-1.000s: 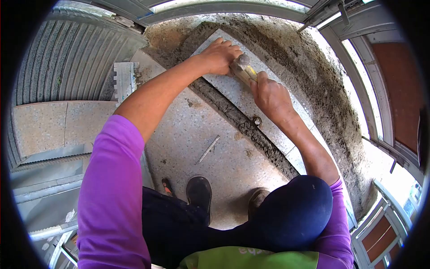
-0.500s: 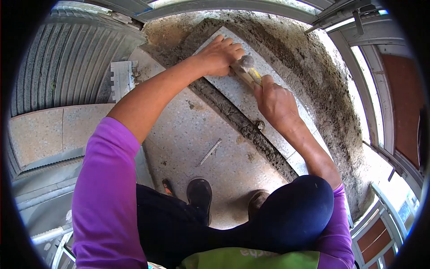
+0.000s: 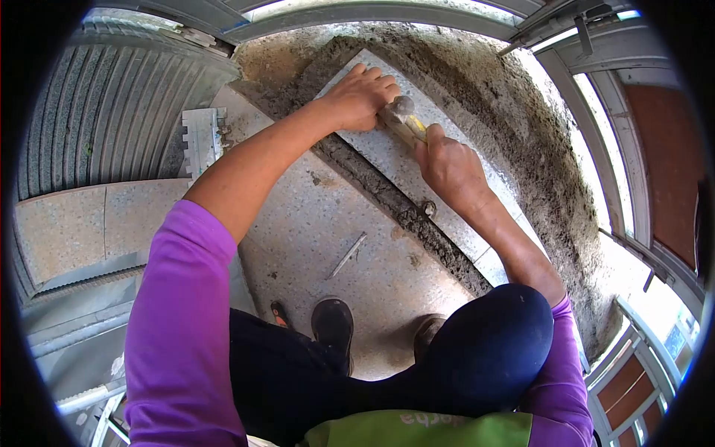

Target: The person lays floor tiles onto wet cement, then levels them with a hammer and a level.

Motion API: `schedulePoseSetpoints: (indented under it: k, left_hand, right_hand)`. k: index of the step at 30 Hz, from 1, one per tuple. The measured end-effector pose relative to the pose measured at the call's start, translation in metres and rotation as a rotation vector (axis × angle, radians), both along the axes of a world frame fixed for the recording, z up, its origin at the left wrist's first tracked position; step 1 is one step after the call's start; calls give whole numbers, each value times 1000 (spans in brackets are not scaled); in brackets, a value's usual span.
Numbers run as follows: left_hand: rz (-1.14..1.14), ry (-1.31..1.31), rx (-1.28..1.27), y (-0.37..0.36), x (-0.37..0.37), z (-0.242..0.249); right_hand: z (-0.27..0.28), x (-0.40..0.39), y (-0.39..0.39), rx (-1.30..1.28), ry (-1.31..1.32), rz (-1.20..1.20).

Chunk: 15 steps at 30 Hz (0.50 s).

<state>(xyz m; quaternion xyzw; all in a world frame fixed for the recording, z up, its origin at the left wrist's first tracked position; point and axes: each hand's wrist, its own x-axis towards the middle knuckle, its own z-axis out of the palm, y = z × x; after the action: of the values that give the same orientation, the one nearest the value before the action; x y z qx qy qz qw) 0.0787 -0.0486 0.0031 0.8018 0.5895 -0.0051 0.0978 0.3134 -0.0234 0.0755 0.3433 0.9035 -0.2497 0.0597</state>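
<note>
My right hand [image 3: 453,164] is closed around the yellow-marked handle of a hammer [image 3: 406,109]. The hammer's grey head lies over a strip of wood [image 3: 396,127], close by my left hand. Fingers curled, my left hand [image 3: 363,97] grips the far end of that wood on a speckled tile [image 3: 365,160]; part of the wood is hidden under the hand and hammer. The tile lies on a bed of wet mortar [image 3: 380,190], which shows as a dark band along its near edge. A small round object [image 3: 430,208] sits on the tile near my right forearm.
Rough mortar [image 3: 551,171] spreads beyond the tile toward a metal frame [image 3: 372,13]. A notched trowel [image 3: 199,138] lies at left, near leaning tiles [image 3: 63,227]. On the tiled floor [image 3: 298,223] are a thin stick [image 3: 347,255] and an orange-and-black tool [image 3: 279,313] beside my shoe.
The view has shifted slightly. Both hands, the wood and the hammer stay close to where they were, with the hammer head still over the wood.
</note>
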Motion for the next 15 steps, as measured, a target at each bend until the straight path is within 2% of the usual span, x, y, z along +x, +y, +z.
schedulePoseSetpoints:
  k: [6,10,15]
  left_hand:
    - [34,96,-96,0,5,8]
    - [12,131,-74,1,2,5]
    - [55,42,-68,-5,-7,10]
  right_hand:
    - [7,11,-4,23,45,-50]
    - [4,7,-4,18,-31,-56]
    - [-1,-1,-6,48,-6,-4]
